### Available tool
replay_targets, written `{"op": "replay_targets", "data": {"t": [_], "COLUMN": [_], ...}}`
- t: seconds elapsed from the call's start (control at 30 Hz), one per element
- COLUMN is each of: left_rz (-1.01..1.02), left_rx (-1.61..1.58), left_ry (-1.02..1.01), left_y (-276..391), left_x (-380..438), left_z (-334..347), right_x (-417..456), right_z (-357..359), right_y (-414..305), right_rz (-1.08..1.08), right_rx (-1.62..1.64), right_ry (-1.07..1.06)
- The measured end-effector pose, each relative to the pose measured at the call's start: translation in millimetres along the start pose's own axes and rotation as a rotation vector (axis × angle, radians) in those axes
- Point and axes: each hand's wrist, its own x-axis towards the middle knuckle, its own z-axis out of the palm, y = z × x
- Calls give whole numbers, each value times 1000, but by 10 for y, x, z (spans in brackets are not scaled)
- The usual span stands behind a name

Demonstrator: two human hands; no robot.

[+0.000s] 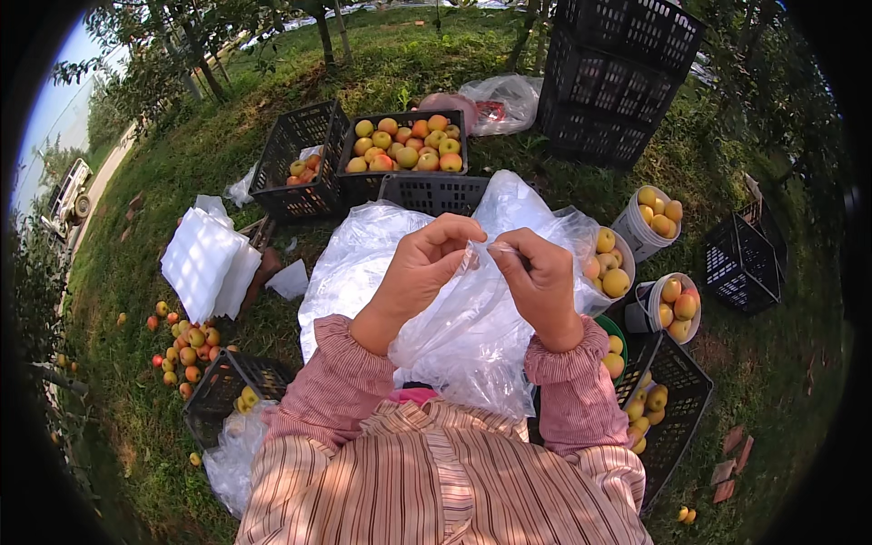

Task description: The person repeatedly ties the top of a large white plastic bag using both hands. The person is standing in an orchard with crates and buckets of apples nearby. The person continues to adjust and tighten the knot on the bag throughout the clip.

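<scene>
Between thumb and fingers, my left hand (424,266) pinches the gathered edge of a clear plastic film or bag (446,323). My right hand (541,276) grips the same edge a short way to the right, so the two hands almost meet. From there the thin plastic hangs down in folds towards my lap. Beneath it, more whitish plastic sheeting (368,252) is draped over a black plastic crate (436,194), hiding whatever lies inside. A white bucket of apples (625,238) stands just beyond my right wrist, its left side partly covered by plastic.
Ahead are a crate full of apples (350,143), a partly filled crate (327,194) and stacked black crates (603,88). White foam sheets (204,255) and loose apples (187,347) lie left. Apple buckets (637,235) and a tilted crate (681,415) stand right, near bricks (723,471).
</scene>
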Motion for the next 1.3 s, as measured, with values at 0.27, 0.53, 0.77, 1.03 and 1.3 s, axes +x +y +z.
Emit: {"op": "replay_targets", "data": {"t": [0.27, 0.53, 0.77, 1.03, 1.3], "left_rz": [99, 81, 104, 168, 68], "left_rx": [0, 86, 60, 124, 60], "left_ry": [-43, -48, -42, -31, 50], "left_y": [-89, -36, -61, -60, -17], "left_x": [-7, -1, 2, 22, -33], "left_z": [-94, -97, -83, -99, -130], "right_x": [-5, -2, 3, -9, -7], "right_z": [-9, 9, 8, 13, -7], "right_y": [-4, -3, -32, -13, -55], "right_rz": [-8, -31, -49, -112, -60], "right_rx": [-42, -46, -68, -98, -70], "right_ry": [-10, -13, -25, -2, -9]}}
